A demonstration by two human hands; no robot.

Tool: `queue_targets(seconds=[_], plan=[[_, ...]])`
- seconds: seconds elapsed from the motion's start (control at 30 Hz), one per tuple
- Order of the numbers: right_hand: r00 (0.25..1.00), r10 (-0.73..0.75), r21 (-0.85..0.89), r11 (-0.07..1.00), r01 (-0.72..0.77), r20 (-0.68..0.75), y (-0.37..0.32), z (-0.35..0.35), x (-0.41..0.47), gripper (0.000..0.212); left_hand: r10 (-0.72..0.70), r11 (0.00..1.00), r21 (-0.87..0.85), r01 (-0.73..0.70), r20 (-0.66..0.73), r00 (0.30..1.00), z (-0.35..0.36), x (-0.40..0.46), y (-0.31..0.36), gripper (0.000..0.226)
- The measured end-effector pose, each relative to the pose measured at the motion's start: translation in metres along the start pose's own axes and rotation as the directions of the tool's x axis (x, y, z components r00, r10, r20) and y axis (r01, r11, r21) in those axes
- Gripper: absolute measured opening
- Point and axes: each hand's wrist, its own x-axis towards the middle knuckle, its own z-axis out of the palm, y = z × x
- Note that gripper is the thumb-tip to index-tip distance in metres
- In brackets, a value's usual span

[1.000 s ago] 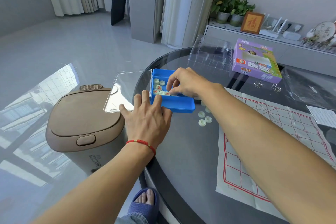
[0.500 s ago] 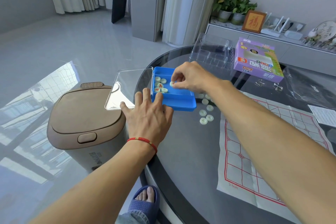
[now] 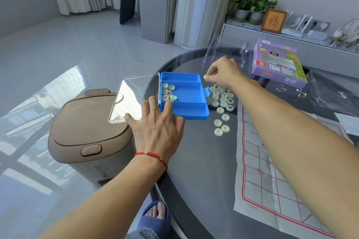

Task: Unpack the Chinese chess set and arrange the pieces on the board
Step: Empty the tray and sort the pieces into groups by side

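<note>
The paper board (image 3: 272, 176) is lying flat on the dark tabletop (image 3: 204, 161). The left hand (image 3: 157, 124), fingers spread, is pressing on the blue case (image 3: 186, 99), which is holding a few pieces. Beyond, the right hand (image 3: 223, 72) is pinching one pale piece (image 3: 205, 77) above the loose pile of pieces (image 3: 222, 103) beside the case.

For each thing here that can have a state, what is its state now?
blue case: open, clear lid folded flat, few pieces inside.
loose pieces: piled on the glass table, off the board.
paper board: unfolded, bare.
right hand: pinching one piece.
left hand: steadying the case.
</note>
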Motion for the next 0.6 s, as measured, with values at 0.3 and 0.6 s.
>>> queue_targets(seconds=[0.3, 0.6], plan=[[0.995, 0.005, -0.109, 0.994, 0.006, 0.103, -0.002, 0.018, 0.006, 0.014, -0.005, 1.0, -0.004, 0.005, 0.006, 1.0, 0.0, 0.001, -0.001, 0.029], [0.93, -0.36, 0.067, 0.932, 0.355, 0.076, -0.057, 0.007, -0.024, 0.008, 0.006, 1.0, -0.009, -0.006, -0.005, 1.0, 0.001, 0.001, 0.0, 0.029]])
